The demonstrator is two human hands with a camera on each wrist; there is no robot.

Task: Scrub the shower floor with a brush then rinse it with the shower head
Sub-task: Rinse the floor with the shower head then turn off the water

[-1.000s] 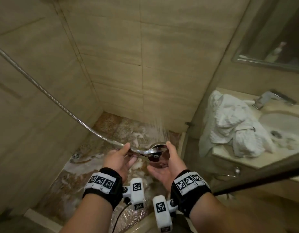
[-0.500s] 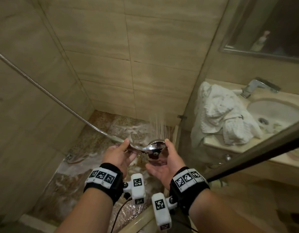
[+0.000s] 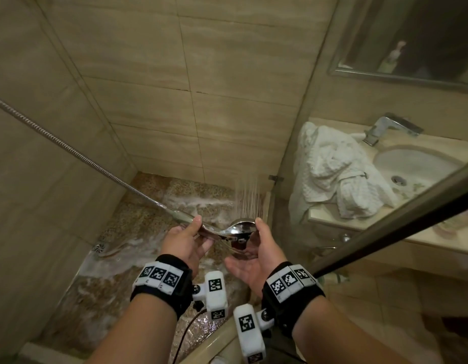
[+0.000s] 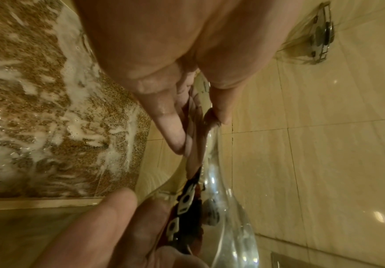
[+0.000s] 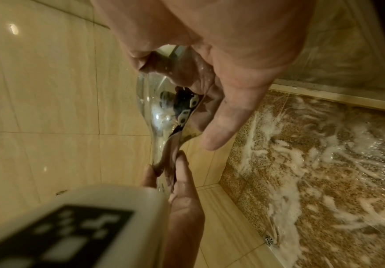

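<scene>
A chrome shower head (image 3: 240, 225) sprays water away from me toward the far right corner of the stall. My left hand (image 3: 185, 240) grips its handle, thumb on top. My right hand (image 3: 256, 248) cups the round head from below, thumb on the rim. The metal hose (image 3: 70, 148) runs up to the left. The speckled brown shower floor (image 3: 138, 232) is wet and streaked with white foam. In the left wrist view my left hand's fingers (image 4: 168, 123) pinch the handle (image 4: 212, 172). The right wrist view shows the head (image 5: 161, 112) under my right hand (image 5: 221, 72). No brush is in view.
A round drain (image 3: 99, 248) sits at the floor's left edge. Beige tiled walls close the stall on the left and far side. A glass door with a dark bar (image 3: 385, 224) stands on the right. Behind it are white towels (image 3: 332, 172) and a sink (image 3: 411, 166).
Both hands keep the same hold on the shower head and the spray keeps running. The hands sit slightly lower and nearer the middle of the head view than a second ago.
</scene>
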